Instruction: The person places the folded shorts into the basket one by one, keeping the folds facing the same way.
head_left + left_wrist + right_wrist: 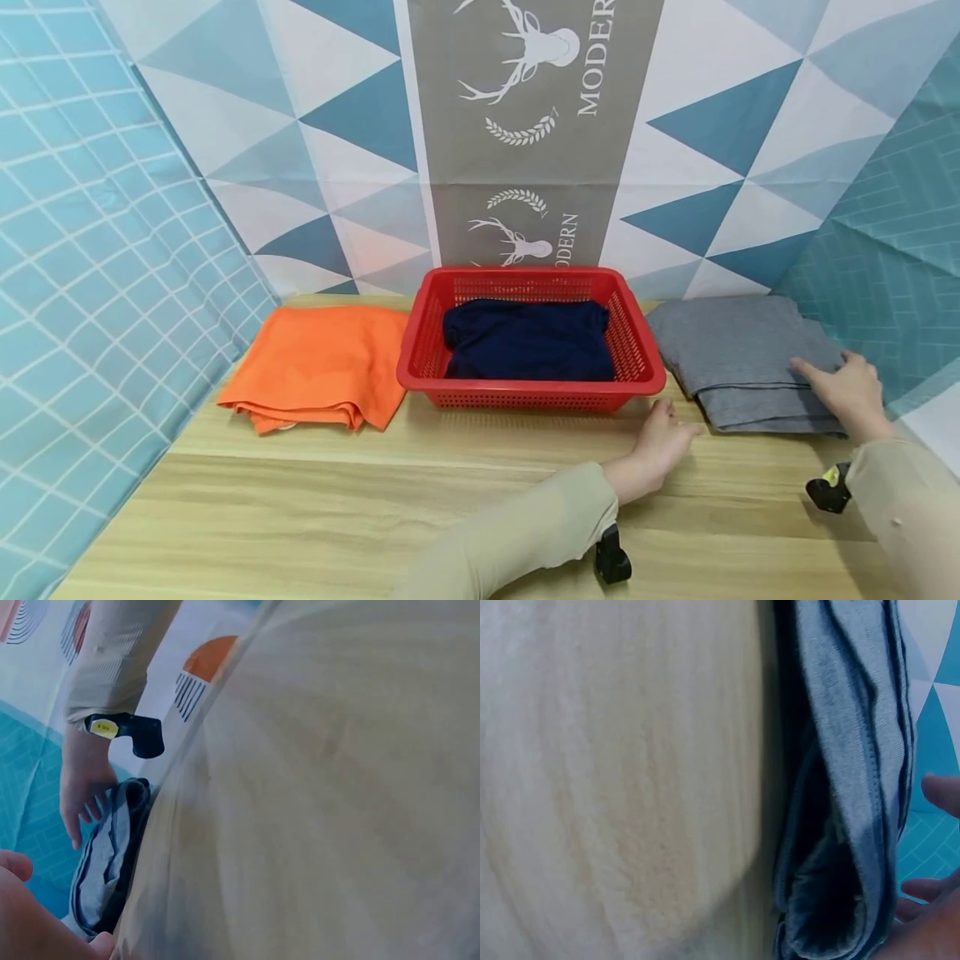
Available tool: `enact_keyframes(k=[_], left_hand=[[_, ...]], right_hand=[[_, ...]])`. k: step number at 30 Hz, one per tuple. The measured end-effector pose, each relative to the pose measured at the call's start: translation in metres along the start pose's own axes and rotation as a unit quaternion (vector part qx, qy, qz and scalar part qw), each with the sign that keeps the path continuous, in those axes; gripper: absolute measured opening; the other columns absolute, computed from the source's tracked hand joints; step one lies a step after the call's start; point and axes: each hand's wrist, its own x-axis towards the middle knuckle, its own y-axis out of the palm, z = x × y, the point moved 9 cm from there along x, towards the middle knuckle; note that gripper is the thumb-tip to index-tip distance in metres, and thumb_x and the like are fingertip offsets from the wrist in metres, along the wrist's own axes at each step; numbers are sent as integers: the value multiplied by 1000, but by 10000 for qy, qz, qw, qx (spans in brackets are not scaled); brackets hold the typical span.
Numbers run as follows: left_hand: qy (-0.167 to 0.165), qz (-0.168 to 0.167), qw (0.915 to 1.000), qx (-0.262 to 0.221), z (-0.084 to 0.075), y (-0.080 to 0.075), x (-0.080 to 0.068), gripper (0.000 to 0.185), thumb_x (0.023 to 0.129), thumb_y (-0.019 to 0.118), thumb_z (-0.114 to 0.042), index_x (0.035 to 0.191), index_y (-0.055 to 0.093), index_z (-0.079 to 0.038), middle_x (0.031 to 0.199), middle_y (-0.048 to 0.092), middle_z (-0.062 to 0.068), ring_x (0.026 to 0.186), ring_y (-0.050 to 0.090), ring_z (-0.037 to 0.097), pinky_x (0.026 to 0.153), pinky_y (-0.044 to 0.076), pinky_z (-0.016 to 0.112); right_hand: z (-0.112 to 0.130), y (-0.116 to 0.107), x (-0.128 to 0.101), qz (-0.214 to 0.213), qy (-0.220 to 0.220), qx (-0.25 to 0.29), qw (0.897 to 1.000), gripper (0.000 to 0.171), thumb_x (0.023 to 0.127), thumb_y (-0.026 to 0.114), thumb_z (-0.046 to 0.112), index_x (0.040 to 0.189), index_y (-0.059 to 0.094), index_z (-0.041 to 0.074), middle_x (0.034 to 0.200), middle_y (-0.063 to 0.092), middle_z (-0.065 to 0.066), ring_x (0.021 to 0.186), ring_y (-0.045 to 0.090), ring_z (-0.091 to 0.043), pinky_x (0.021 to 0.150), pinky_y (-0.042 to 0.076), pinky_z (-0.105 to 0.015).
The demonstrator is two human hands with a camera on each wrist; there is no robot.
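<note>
A grey folded garment (742, 350) lies on the right of the table, its stacked edges facing the front. Over its right end is my right hand (853, 396), thumb and fingers spread apart; whether they touch the fabric I cannot tell. My left hand (654, 450) hovers by the garment's front left corner, just in front of the basket, its fingers loosely extended and holding nothing. The right wrist view shows the garment's layered, rolled side (847, 772) close up, with the fingers (930, 889) beyond it. In the left wrist view, the opposite hand (84, 787) hangs by the folded garment (109, 862).
A red perforated basket (528, 387) stands at the back middle with a folded navy garment (528, 342) inside. To its left lies a folded orange garment (322, 358). Patterned sheets (360, 150) enclose the wooden table (337, 517) at the back and sides.
</note>
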Motion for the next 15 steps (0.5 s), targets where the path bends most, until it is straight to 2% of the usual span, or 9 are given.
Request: enact_keyframes(k=[5,10,15], left_hand=[[-164,-30,9998,72,0,1,7,45,74,68,-11,116,51,-7,119,55,3,107,53,19,87,44,33],[-31,-91,9999,35,-3,1,12,33,74,65,-7,105,52,-5,120,54,8,114,50,22,92,42,33],[-112,60,9999,-104,-1,2,16,37,75,63,-6,111,50,-4,127,50,8,120,44,21,97,38,34]], right_hand=[[-8,8,6,265,178,-71,9995,100,87,40,56,136,-8,-17,133,-2,-47,121,7,-61,92,22,-66],[-10,14,8,591,516,-211,9967,104,86,37,58,134,-14,-18,132,-5,-48,122,2,-61,94,20,-65],[-12,21,8,1153,694,-149,9908,114,82,36,65,128,-24,-21,129,-12,-51,120,4,-62,91,24,-65]])
